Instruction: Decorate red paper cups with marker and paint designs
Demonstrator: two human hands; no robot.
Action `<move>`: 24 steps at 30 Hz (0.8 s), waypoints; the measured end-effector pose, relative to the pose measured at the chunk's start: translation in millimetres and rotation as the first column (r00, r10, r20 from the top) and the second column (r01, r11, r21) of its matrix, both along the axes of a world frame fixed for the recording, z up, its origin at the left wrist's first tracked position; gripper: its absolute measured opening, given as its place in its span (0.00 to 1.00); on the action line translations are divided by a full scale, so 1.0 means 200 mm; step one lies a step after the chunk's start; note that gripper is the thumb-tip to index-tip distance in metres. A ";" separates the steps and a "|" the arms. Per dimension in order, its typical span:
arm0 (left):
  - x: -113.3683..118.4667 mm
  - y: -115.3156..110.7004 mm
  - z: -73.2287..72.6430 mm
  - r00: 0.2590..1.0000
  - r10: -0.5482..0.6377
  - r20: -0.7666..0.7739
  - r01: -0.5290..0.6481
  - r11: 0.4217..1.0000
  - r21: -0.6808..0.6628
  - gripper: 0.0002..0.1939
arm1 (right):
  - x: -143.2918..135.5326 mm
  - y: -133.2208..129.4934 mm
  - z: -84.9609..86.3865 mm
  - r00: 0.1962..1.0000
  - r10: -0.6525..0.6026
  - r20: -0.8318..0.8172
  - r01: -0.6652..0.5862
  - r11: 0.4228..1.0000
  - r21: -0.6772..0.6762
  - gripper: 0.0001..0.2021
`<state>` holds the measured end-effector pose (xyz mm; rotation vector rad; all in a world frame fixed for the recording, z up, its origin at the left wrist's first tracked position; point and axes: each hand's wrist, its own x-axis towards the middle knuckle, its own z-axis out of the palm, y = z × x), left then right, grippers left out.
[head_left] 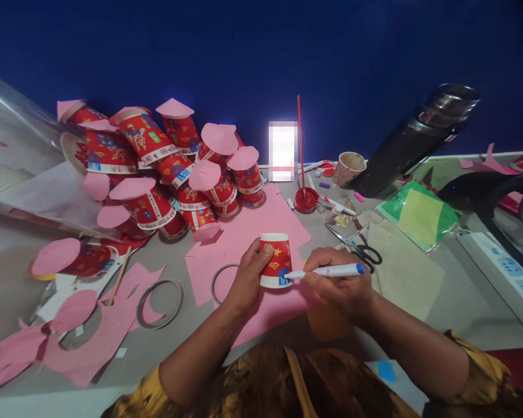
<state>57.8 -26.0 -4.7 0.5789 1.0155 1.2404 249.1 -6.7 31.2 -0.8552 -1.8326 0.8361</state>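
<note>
A red paper cup (276,261) with gold stars and a blue patch is upside down in my left hand (249,273), whose thumb presses on its side. My right hand (340,284) is closed round a white marker (331,271) with a blue end. The marker's tip is at the blue patch low on the cup; whether it touches cannot be made out. Beneath both hands lies pink paper (261,319) on the grey table. Many similar red cups (146,206) topped with pink paper discs are piled at the left.
Scissors (353,245), a red paint pot (305,200) with an upright brush, and a small patterned cup (349,169) are beyond my right hand. A black thermos (409,142) leans behind them. Grey rings (160,303) and cut pink scraps (76,348) lie left; a power strip (501,273) is right.
</note>
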 end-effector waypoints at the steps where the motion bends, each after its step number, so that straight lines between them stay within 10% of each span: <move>1: 0.00 0.00 0.00 1.000 0.000 0.000 0.000 1.000 -0.001 0.24 | 0.00 0.00 0.00 1.000 0.013 0.003 -0.013 1.000 -0.010 0.06; 24: 0.00 0.00 0.02 0.998 -0.004 -0.067 0.003 1.000 -0.011 0.26 | 0.00 0.00 -0.01 0.998 0.058 -0.017 -0.059 0.997 -0.047 0.06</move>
